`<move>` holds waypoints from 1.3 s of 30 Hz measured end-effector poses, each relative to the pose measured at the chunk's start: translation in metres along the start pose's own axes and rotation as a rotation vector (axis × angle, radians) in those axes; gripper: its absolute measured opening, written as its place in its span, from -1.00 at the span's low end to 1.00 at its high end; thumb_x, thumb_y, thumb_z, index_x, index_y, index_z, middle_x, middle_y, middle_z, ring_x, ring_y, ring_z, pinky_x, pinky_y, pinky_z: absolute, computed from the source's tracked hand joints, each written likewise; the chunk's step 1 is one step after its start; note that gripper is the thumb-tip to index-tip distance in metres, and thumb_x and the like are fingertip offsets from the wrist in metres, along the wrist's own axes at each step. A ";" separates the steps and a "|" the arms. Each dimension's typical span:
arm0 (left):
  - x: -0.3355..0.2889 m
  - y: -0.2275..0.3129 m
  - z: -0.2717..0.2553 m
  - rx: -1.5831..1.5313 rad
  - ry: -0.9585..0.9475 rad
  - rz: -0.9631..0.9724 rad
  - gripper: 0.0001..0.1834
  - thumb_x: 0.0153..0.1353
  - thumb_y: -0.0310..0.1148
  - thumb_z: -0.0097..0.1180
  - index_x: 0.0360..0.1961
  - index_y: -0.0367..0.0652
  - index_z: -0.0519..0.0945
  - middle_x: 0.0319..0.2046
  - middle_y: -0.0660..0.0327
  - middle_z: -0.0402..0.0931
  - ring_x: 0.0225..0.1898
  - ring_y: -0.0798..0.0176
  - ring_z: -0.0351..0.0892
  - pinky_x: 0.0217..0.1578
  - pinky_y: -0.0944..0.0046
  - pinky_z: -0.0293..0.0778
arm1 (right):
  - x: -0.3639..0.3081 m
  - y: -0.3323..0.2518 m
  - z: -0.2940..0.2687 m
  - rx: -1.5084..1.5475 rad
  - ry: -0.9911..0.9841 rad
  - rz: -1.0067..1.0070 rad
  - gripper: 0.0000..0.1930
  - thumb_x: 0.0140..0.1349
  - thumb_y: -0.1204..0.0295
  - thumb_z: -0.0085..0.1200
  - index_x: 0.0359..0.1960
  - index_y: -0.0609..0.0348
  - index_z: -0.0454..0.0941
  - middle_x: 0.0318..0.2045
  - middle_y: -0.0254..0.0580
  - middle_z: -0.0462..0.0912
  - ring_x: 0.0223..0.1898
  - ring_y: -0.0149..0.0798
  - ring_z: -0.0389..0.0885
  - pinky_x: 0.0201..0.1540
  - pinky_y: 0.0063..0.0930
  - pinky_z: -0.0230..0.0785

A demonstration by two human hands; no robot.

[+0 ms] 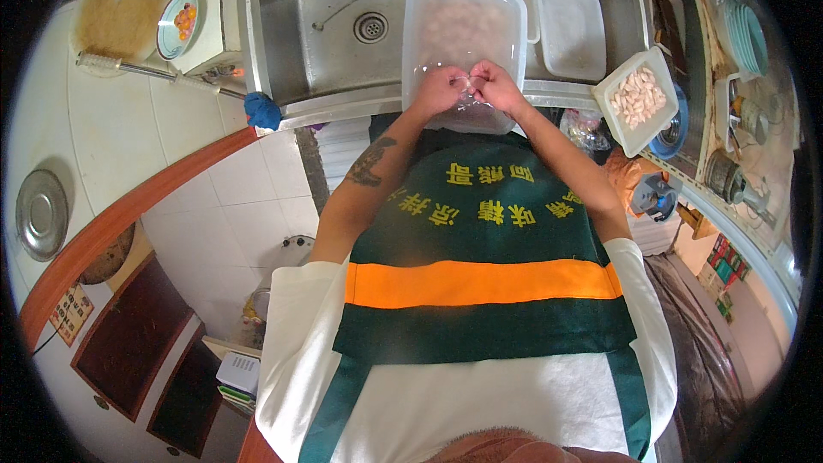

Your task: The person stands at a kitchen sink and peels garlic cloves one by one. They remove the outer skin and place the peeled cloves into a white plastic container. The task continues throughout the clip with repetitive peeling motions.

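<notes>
Hands: my left hand (pixel 438 91) and right hand (pixel 498 88) pinch something small (pixel 469 84) that I cannot identify.
Bin (pixel 520 34): one, at the sink (pixel 334 64); probably heavy, best gripped by opposite rims.
Pale pieces (pixel 467 21): uncountable, likely soft, slippery.
Tubs (pixel 573 30): two in the sink's right basin.

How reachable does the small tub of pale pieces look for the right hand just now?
Probably yes: the small tub is open-topped, and nothing visible blocks a rightward stretch. The right hand seems to pinch clear plastic, though, so it may need freeing first.
</notes>
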State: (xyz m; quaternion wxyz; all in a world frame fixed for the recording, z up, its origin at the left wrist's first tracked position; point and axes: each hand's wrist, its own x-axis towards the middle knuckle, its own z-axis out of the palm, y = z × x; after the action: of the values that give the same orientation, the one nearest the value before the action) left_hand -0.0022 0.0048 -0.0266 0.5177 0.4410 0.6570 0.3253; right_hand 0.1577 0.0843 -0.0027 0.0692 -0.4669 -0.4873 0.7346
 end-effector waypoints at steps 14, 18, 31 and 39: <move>-0.004 -0.002 0.002 0.078 0.101 0.162 -0.74 0.18 -0.49 0.12 -0.08 -0.24 0.61 -0.31 0.10 0.66 -0.27 0.24 0.64 -0.23 0.24 0.53 | -0.005 -0.008 0.003 0.103 0.079 0.015 -0.89 0.27 0.62 0.08 -0.22 0.28 0.43 -0.39 -0.18 0.59 -0.43 -0.37 0.60 -0.41 -0.53 0.50; 0.004 -0.006 0.001 -0.481 0.136 -0.045 -0.74 0.24 -0.55 0.04 -0.05 -0.29 0.59 -0.35 0.16 0.64 -0.30 0.32 0.61 -0.29 0.33 0.51 | -0.001 -0.009 -0.002 0.164 0.114 0.016 -0.84 0.22 0.71 0.06 -0.22 0.24 0.43 -0.34 -0.18 0.59 -0.38 -0.33 0.61 -0.35 -0.53 0.51; 0.003 -0.004 0.001 -0.223 0.163 -0.011 -0.73 0.22 -0.55 0.11 -0.05 -0.30 0.61 -0.19 0.11 0.67 -0.18 0.30 0.62 -0.15 0.31 0.53 | 0.002 -0.007 0.000 0.087 0.120 -0.052 -0.84 0.19 0.75 0.04 -0.24 0.27 0.44 -0.35 -0.20 0.60 -0.39 -0.35 0.63 -0.39 -0.53 0.45; 0.006 -0.012 0.004 -0.330 0.125 -0.027 -0.72 0.20 -0.59 0.12 -0.04 -0.31 0.60 -0.24 0.15 0.66 -0.31 0.36 0.59 -0.25 0.34 0.52 | 0.006 0.001 -0.001 0.047 0.093 -0.059 -0.83 0.20 0.73 0.01 -0.20 0.29 0.51 -0.38 -0.26 0.58 -0.43 -0.38 0.58 -0.36 -0.53 0.48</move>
State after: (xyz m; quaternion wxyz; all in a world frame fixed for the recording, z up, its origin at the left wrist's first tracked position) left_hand -0.0020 0.0059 -0.0404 0.5457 0.3201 0.6314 0.4484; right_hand 0.1551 0.0878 -0.0076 0.1244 -0.4842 -0.4799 0.7210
